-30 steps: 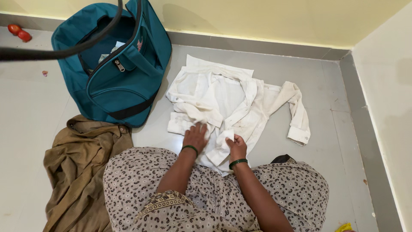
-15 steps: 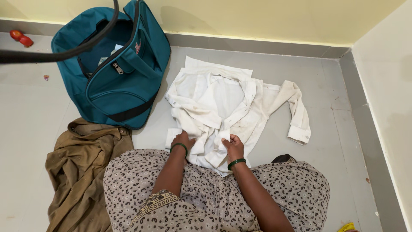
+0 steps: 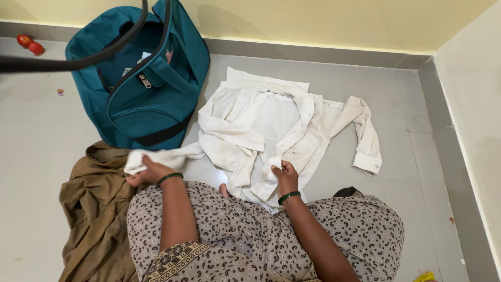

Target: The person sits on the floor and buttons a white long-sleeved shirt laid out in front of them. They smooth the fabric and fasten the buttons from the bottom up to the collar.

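Grey floor tiles (image 3: 42, 136) meet a yellow wall. Far left, a teal bag (image 3: 151, 99) stands unzipped, with pale papers (image 3: 143, 56) inside. Nearer lies a brown garment (image 3: 94, 209). Over it the left hand (image 3: 146, 172) grips a sleeve of the white shirt (image 3: 266, 125), spread mid-floor. The right hand (image 3: 284, 175) pinches its near edge.

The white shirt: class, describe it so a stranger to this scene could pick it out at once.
Start at the teal bag by the wall. Just right of it, the white shirt lies spread on the grey floor, with the left hand pulling one sleeve out sideways and the right hand pinching its front edge. Unlike the brown garment heaped below the bag, it is white and long-sleeved.
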